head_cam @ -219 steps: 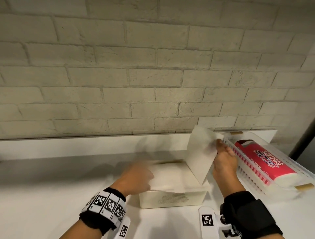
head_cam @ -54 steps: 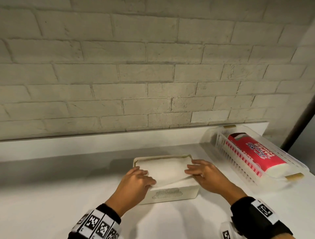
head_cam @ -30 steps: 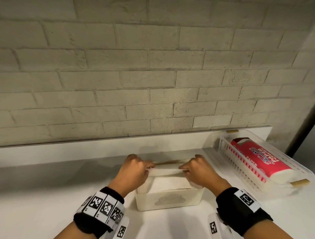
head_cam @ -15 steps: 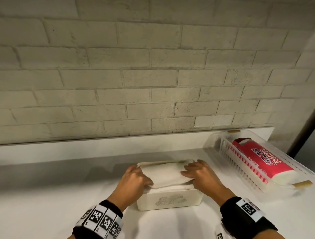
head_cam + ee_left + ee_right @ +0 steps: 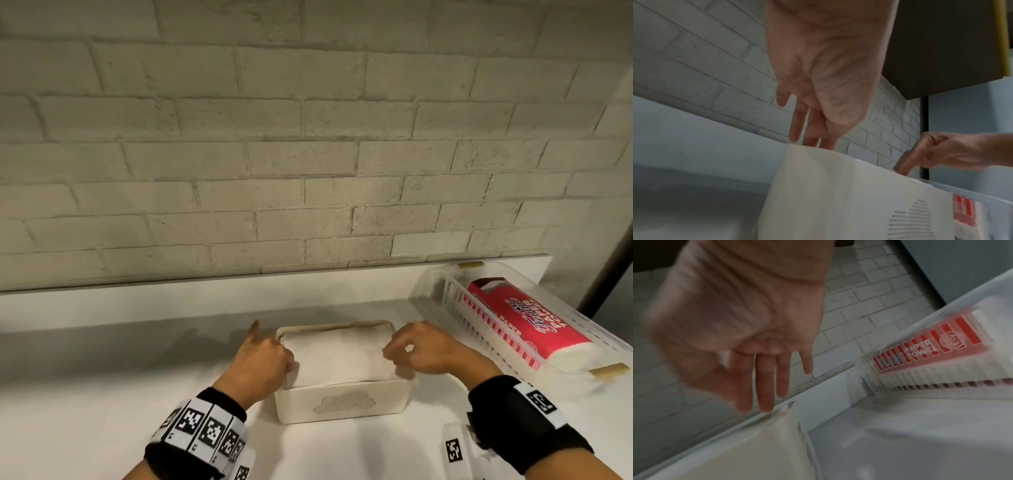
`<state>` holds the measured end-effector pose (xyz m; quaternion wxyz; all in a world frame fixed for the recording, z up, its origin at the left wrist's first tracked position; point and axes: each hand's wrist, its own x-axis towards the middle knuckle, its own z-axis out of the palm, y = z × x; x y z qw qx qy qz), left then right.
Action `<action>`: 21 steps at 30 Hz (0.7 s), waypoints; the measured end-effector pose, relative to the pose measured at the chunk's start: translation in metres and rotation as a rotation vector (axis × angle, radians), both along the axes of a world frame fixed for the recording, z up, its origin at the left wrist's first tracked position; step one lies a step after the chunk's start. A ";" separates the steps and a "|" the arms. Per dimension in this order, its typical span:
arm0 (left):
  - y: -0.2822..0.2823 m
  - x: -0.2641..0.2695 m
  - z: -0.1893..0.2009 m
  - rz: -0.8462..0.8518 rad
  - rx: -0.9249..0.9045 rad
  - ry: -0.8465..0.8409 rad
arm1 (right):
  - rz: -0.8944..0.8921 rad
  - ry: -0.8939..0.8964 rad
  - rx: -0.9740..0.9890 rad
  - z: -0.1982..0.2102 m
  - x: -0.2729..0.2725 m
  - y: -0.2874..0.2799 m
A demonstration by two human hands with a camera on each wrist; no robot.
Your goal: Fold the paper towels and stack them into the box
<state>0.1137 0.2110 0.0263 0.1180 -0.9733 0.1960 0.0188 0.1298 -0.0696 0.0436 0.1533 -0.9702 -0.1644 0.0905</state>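
Observation:
A cream box (image 5: 342, 406) with a dotted cloud mark stands on the white counter. Folded white paper towels (image 5: 337, 356) lie flat inside it, up to about the rim. My left hand (image 5: 274, 358) is at the box's left end. In the left wrist view its straight fingers (image 5: 812, 141) reach down to the box (image 5: 838, 203) at its rim. My right hand (image 5: 409, 349) hovers over the right end and holds nothing. The blurred right wrist view shows its fingers (image 5: 764, 386) extended above the box edge (image 5: 740, 447).
A white slatted basket (image 5: 455, 308) at the right holds a red paper towel pack (image 5: 520, 318), also seen as a red paper towel pack (image 5: 929, 345) from the right wrist. A white brick wall (image 5: 308, 154) rises behind a low ledge. White counter (image 5: 102, 394) stretches to the left.
Half a second ago both hands pressed on the folded towel. It now lies flat in the box, and the hands have parted to the box's ends, the right one lifted off.

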 end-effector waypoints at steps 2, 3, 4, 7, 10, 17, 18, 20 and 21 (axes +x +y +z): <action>-0.001 0.000 0.002 0.036 -0.045 0.002 | -0.064 -0.112 0.080 0.002 0.004 -0.004; -0.002 0.000 0.004 0.046 -0.062 0.019 | -0.069 -0.121 0.013 0.001 0.006 -0.005; -0.002 0.001 0.004 0.061 -0.075 0.058 | -0.070 -0.097 -0.056 0.002 0.006 -0.003; -0.002 0.004 0.007 0.081 -0.038 0.195 | -0.027 0.001 -0.257 -0.001 0.010 0.005; -0.003 0.010 0.008 0.093 0.039 0.230 | 0.008 0.058 -0.360 -0.007 0.013 0.010; -0.005 0.013 0.015 0.096 0.095 0.262 | -0.005 0.035 -0.372 -0.003 0.010 0.013; -0.004 0.012 0.018 0.091 0.080 0.257 | -0.024 0.024 -0.321 -0.001 0.007 0.014; -0.003 0.010 0.022 0.080 0.015 0.220 | -0.067 0.000 -0.176 0.001 0.002 0.012; -0.003 0.009 0.024 0.091 -0.042 0.209 | -0.099 -0.022 -0.099 0.004 -0.002 0.012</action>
